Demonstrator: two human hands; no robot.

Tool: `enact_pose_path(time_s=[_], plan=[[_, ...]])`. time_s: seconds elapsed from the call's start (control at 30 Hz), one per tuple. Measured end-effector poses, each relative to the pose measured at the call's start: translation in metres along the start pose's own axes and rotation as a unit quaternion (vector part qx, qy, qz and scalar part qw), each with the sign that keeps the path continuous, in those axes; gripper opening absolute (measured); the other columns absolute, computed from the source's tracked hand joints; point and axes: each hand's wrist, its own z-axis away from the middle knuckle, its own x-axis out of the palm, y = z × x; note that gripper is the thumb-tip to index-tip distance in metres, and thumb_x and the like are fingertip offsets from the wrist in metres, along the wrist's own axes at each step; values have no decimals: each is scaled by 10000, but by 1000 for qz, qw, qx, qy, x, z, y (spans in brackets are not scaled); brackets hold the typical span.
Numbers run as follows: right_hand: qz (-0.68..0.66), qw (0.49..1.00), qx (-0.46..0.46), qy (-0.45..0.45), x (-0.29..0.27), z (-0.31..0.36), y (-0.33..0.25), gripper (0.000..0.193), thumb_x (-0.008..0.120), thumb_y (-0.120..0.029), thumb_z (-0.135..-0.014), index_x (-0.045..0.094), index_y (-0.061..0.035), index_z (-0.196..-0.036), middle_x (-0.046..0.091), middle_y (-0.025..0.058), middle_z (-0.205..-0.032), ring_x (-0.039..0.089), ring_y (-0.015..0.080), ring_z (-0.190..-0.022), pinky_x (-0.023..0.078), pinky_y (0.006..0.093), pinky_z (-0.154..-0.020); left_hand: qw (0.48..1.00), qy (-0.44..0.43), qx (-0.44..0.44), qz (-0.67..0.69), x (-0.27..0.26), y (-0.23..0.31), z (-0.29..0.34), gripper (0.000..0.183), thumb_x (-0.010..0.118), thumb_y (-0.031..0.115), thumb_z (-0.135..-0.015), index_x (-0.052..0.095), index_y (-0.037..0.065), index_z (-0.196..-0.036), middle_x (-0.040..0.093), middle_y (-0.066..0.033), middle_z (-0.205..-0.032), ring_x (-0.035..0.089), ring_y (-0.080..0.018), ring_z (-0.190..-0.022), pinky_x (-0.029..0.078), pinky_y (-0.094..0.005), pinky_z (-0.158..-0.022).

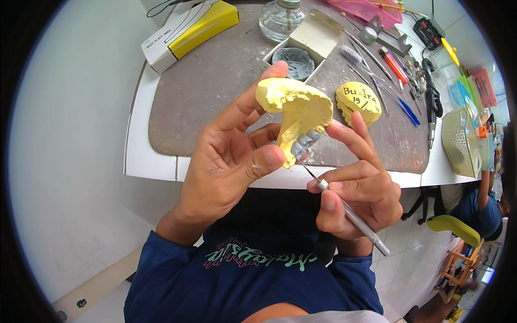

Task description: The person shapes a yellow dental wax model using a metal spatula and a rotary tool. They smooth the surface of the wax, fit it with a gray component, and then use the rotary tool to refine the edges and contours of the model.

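Note:
A yellow plaster dental model (293,102) is raised above the near table edge, tilted, with grey wax-like teeth (306,141) on its lower right part. My left hand (229,145) is closed on it, thumb on the lower end and a finger along the upper left. Pinched in my right hand (369,188) is a slim metal carver (355,218), its thin tip close to the grey teeth; whether it touches them I cannot tell. An extended right finger rests against the model's right edge.
A second yellow model (358,102) with handwriting lies behind my right hand. Beyond stand an open box (318,35) holding grey wax (293,63), a glass spirit lamp (280,22) and a yellow-white box (189,32). Tools and a red lighter (394,65) lie right, near a woven basket (460,142).

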Motion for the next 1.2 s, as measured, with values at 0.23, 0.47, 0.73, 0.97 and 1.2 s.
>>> enact_pose_path(time_s=[0.23, 0.47, 0.73, 0.97, 1.2], plan=[[-1, 1000, -4, -1, 0, -1, -1, 143, 650, -141, -881, 538, -69, -828, 695, 91, -645, 659, 456, -1090, 277, 644, -1121, 1000, -6, 0, -5, 0, 1, 1, 893, 749, 236, -878, 202, 42, -1556, 413, -258, -1482, 627, -338, -1167, 589, -364, -914], [-50, 999, 10, 16, 1, 2, 0, 150, 662, -152, -886, 543, -72, -843, 703, 89, -670, 647, 452, -1117, 235, 642, -1143, 1000, -3, -19, 17, 1, 3, 1, 891, 739, 238, -882, 192, 44, -1558, 439, -251, -1467, 629, -333, -1166, 585, -356, -926], [-18, 1000, 2, -9, 0, 0, 0, 120, 664, -145, -885, 575, -64, -882, 715, 89, -686, 638, 446, -1137, 233, 632, -1149, 1000, 0, -13, 19, 1, 1, 1, 892, 739, 231, -880, 190, 56, -1561, 437, -245, -1471, 622, -327, -1179, 583, -354, -932], [-27, 999, -6, -26, -4, -3, 1, 122, 654, -150, -887, 571, -62, -873, 711, 85, -677, 640, 452, -1129, 242, 629, -1148, 1000, -12, -12, 26, 0, 2, 1, 859, 711, 209, -906, 178, 53, -1562, 425, -254, -1475, 616, -335, -1187, 577, -361, -945], [-8, 987, 80, 137, -8, 8, -9, 162, 790, -42, -739, 639, -55, -795, 707, 87, -751, 724, 333, -929, 489, 514, -998, 993, -39, -73, 86, 3, 14, -3, 789, 649, 176, -952, 163, 50, -1560, 404, -265, -1483, 587, -394, -1212, 581, -378, -945]])
